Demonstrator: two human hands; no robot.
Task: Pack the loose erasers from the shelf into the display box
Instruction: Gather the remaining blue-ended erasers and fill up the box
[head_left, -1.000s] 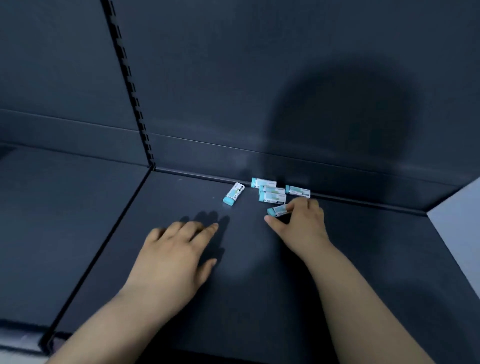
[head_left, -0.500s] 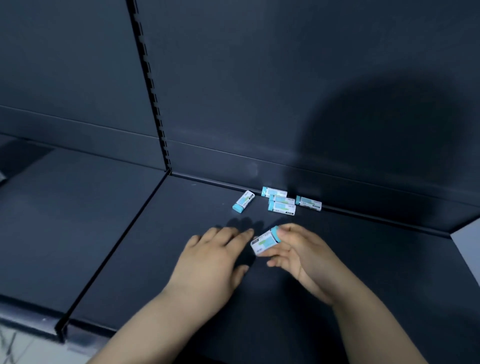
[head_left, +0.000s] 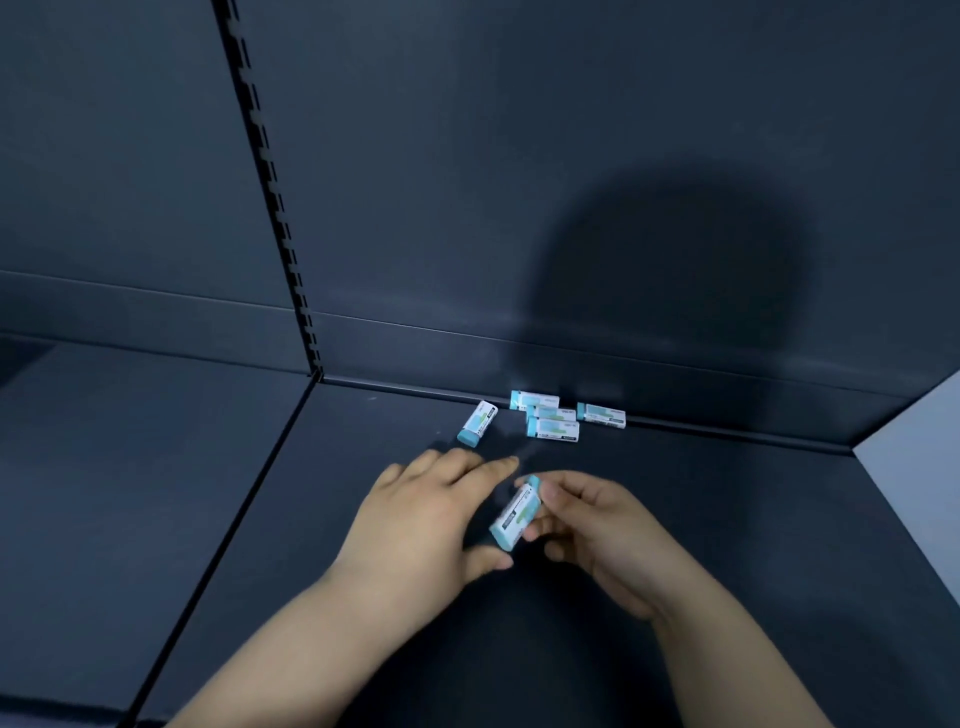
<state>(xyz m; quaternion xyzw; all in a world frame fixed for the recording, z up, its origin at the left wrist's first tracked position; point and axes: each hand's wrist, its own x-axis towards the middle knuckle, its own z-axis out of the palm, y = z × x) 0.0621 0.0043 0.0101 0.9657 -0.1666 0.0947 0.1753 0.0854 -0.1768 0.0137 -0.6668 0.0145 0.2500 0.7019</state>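
Observation:
My right hand (head_left: 597, 530) pinches a white and teal eraser (head_left: 516, 513) between thumb and fingers, tilted, above the dark shelf (head_left: 727, 519). Beside it my left hand (head_left: 431, 519) is flat with its fingers spread, the thumb close under the eraser. Several loose erasers lie at the back of the shelf: one angled at the left (head_left: 478, 423), a cluster (head_left: 548, 422) in the middle, one at the right (head_left: 601, 414). No display box is in view.
A slotted upright (head_left: 280, 228) divides the dark back panel, and a seam (head_left: 249, 499) splits the shelf into two boards. A pale side panel (head_left: 919, 431) closes the right end. My head's shadow falls on the back panel.
My right hand picked one eraser from the cluster and drew it back toward me, turning it. My left hand moved right, close to it.

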